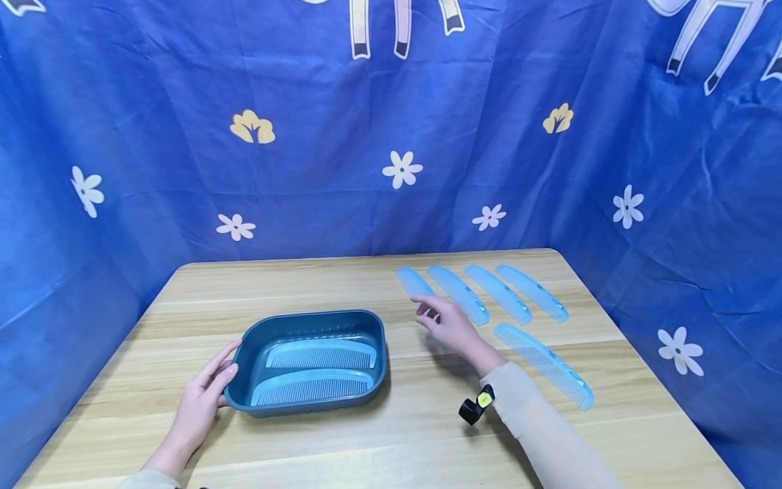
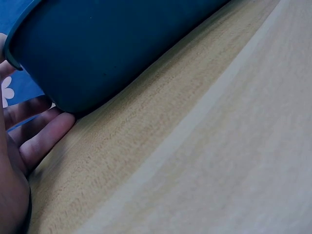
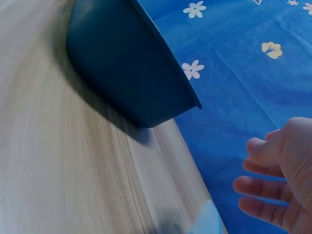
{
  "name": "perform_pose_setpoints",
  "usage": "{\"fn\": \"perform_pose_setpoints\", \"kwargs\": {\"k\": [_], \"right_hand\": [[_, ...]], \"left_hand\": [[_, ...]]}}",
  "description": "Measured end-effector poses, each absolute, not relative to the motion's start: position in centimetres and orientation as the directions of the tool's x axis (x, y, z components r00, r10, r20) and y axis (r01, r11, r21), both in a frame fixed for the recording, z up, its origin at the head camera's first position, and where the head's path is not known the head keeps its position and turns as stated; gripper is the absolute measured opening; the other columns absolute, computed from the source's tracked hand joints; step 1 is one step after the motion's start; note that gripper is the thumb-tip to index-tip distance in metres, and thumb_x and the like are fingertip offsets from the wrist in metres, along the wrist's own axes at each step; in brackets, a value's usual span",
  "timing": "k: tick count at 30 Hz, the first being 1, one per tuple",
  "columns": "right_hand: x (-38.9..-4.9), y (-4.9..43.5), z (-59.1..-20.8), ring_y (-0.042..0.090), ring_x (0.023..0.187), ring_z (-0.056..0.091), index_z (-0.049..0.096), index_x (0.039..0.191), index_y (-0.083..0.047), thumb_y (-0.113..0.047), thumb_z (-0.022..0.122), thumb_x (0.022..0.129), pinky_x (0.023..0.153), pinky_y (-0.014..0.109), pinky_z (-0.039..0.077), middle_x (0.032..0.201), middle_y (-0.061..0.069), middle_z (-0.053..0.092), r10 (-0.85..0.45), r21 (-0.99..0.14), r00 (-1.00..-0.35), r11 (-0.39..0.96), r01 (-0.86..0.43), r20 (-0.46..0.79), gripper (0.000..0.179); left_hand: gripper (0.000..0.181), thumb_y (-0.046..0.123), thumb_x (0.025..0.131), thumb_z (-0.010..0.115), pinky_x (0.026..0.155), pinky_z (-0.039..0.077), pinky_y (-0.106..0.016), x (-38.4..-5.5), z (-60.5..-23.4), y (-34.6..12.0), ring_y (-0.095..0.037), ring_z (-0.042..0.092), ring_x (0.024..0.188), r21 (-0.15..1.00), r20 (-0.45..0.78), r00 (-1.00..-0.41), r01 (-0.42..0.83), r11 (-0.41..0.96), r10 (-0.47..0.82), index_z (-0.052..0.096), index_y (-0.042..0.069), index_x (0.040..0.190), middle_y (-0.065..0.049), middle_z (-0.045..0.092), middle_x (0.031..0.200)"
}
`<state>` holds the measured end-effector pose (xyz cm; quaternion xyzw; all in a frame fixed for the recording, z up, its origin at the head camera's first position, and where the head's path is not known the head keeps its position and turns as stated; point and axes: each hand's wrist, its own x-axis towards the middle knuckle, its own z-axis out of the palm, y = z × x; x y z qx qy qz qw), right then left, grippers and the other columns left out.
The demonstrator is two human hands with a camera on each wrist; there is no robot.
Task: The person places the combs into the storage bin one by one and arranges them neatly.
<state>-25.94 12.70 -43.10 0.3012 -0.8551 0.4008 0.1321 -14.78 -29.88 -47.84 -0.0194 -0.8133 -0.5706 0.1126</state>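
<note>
My left hand (image 1: pixel 198 401) grips the left end of a dark teal plastic basin (image 1: pixel 305 409), its thumb at the rim and other fingertips against the outer wall (image 2: pixel 97 53). Two blue combs (image 1: pixel 321 353) lie inside the basin, one behind the other, teeth towards me. My right hand (image 1: pixel 451 327), loosely bent and holding nothing, hovers over the table near the leftmost light blue comb (image 1: pixel 412 280) of a slanted row, hiding its lower end. In the right wrist view, space shows between the thumb and the other fingers (image 3: pixel 265 187).
Several more combs (image 1: pixel 497 293) lie slanted at the back right. A separate larger-looking comb (image 1: pixel 544 363) lies nearer, beside my right forearm. Under everything is a light wooden table (image 1: pixel 403 448). A blue patterned cloth (image 1: pixel 330 204) hangs behind it and along both sides.
</note>
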Motion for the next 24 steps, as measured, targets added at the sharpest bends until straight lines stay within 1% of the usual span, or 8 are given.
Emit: {"fn": "perform_pose_setpoints", "kwargs": {"k": [5, 11, 15, 20, 24], "right_hand": [[-25.6, 13.4, -43.2, 0.013, 0.079, 0.06, 0.06, 0.122, -0.005, -0.002, 0.065, 0.085, 0.069, 0.025, 0.051, 0.092, 0.005, 0.064, -0.409, -0.612, -0.79, 0.501, -0.613, 0.457, 0.037], [-25.4, 14.2, -43.5, 0.014, 0.079, 0.06, 0.06, 0.123, -0.008, -0.004, 0.065, 0.086, 0.069, 0.025, 0.051, 0.093, 0.003, 0.063, -0.392, -0.639, -0.814, 0.506, -0.58, 0.428, 0.037], [-25.3, 14.8, -43.7, 0.013, 0.078, 0.06, 0.061, 0.122, -0.009, -0.003, 0.065, 0.086, 0.068, 0.025, 0.051, 0.092, 0.004, 0.064, -0.373, -0.648, -0.824, 0.51, -0.566, 0.426, 0.037], [-25.0, 15.7, -43.9, 0.011, 0.078, 0.059, 0.061, 0.122, -0.009, -0.002, 0.064, 0.086, 0.068, 0.026, 0.051, 0.094, 0.007, 0.064, -0.369, -0.646, -0.83, 0.522, -0.557, 0.418, 0.036], [-24.8, 16.4, -44.1, 0.01, 0.078, 0.058, 0.06, 0.122, -0.011, -0.003, 0.063, 0.087, 0.068, 0.025, 0.051, 0.092, 0.004, 0.063, -0.368, -0.646, -0.839, 0.535, -0.544, 0.401, 0.036]], "left_hand": [[0.044, 0.022, 0.099, 0.045, 0.061, 0.055, -0.029, -14.8, -48.0, -29.9, 0.001, 0.056, 0.094, 0.926, 0.203, -0.974, 0.16, 0.341, -0.096, 0.038, 0.016, 0.143, 0.007, 0.053, 0.111], [0.045, 0.021, 0.099, 0.046, 0.06, 0.055, -0.03, -14.8, -48.0, -30.0, -0.002, 0.059, 0.09, 0.945, 0.189, -0.977, 0.155, 0.288, -0.094, 0.038, 0.015, 0.143, 0.006, 0.054, 0.11], [0.045, 0.022, 0.099, 0.046, 0.06, 0.055, -0.029, -14.8, -47.9, -30.0, 0.0, 0.057, 0.093, 0.939, 0.192, -0.977, 0.155, 0.308, -0.095, 0.038, 0.015, 0.143, 0.007, 0.053, 0.111], [0.045, 0.021, 0.099, 0.047, 0.06, 0.055, -0.029, -14.8, -47.8, -29.9, -0.002, 0.058, 0.091, 0.94, 0.19, -0.977, 0.154, 0.303, -0.093, 0.039, 0.015, 0.143, 0.006, 0.053, 0.111], [0.045, 0.021, 0.099, 0.046, 0.06, 0.055, -0.03, -14.7, -47.8, -29.8, -0.001, 0.057, 0.093, 0.939, 0.193, -0.977, 0.156, 0.306, -0.094, 0.039, 0.015, 0.143, 0.007, 0.053, 0.111]]}}
